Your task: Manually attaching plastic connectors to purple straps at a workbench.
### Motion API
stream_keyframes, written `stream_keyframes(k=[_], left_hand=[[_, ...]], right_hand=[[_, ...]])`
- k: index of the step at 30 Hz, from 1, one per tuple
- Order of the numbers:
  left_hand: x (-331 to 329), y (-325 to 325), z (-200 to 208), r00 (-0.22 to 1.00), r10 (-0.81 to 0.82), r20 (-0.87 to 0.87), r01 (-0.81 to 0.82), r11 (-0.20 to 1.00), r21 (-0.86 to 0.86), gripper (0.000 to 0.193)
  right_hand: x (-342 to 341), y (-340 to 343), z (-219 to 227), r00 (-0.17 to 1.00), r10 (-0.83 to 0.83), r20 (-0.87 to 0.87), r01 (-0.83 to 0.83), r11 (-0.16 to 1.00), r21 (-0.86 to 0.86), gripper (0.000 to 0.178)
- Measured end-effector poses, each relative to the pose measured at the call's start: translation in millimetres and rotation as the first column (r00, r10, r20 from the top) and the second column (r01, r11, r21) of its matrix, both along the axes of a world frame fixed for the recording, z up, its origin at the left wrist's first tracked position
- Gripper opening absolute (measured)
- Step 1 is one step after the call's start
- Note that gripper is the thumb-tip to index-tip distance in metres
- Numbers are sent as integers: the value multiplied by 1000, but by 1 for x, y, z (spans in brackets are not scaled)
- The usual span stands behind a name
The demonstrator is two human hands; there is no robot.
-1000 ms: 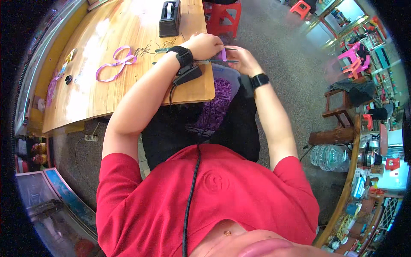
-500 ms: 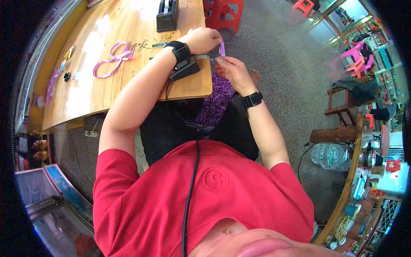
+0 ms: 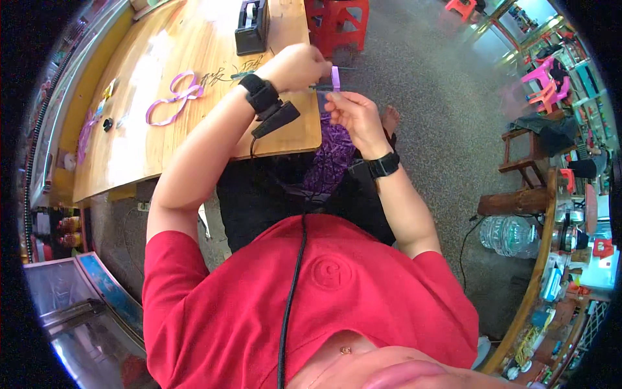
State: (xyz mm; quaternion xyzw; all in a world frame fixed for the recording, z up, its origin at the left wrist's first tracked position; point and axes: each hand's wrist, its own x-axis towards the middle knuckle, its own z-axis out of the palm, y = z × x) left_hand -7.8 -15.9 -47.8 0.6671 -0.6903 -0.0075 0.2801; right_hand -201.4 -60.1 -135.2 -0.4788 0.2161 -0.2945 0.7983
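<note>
Both hands lifted slightly, left hand [image 3: 299,66] and right hand [image 3: 350,111] pinching purple ribbon [image 3: 335,78] between them

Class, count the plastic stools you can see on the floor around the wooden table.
3: one red stool beside the wooden table at the top, a smaller red stool at the top edge, and a pink stool at right. Others may be hidden in the right-hand clutter.
</note>
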Motion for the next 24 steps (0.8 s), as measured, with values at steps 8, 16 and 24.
stream_keyframes(k=[8, 16, 24], left_hand=[[-14, 11, 17, 620, 343, -706, 319, 711, 626, 30], [-19, 19, 14, 510, 313, -801, 428, 716, 552, 23], [-13, 13, -14, 550, 241, -800, 424, 745, 516, 25]], right_hand=[[0, -4, 6, 999, 9, -34, -9, 1000, 18, 19], [-2, -29, 81, 960, 57, -276, -155, 924, -350, 19], [165, -81, 136, 907, 97, -410, -345, 728, -592, 24]])
